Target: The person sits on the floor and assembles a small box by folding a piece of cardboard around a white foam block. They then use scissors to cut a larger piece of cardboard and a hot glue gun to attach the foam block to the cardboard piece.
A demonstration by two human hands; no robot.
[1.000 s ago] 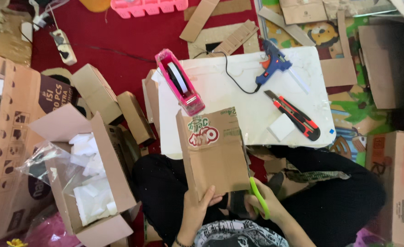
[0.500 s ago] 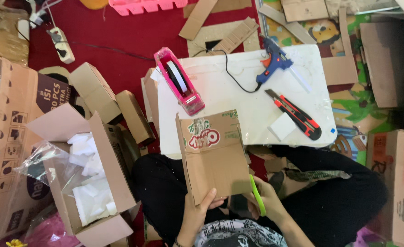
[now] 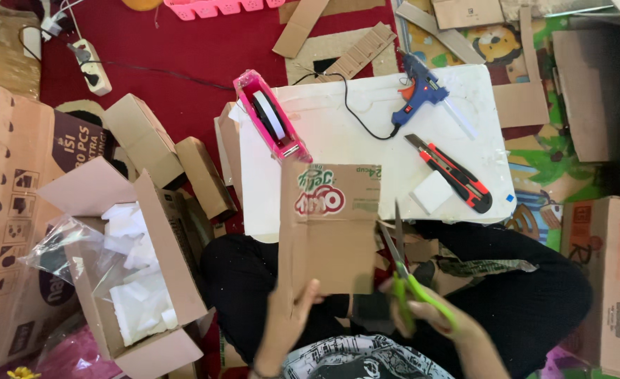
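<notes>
Holding cardboard (image 3: pixel 331 231) w/ scissors (image 3: pixel 401 270)

A flat brown cardboard panel (image 3: pixel 332 228) stands upright at lower centre, with a red and green round label (image 3: pixel 321 193) near its top edge. At the left edge lies a large brown carton (image 3: pixel 15 210) printed with dark panels, and just right of it an open brown box (image 3: pixel 131 281) holds white foam pieces and clear plastic. At the lower right edge sits another brown carton (image 3: pixel 618 281) with dark print.
</notes>
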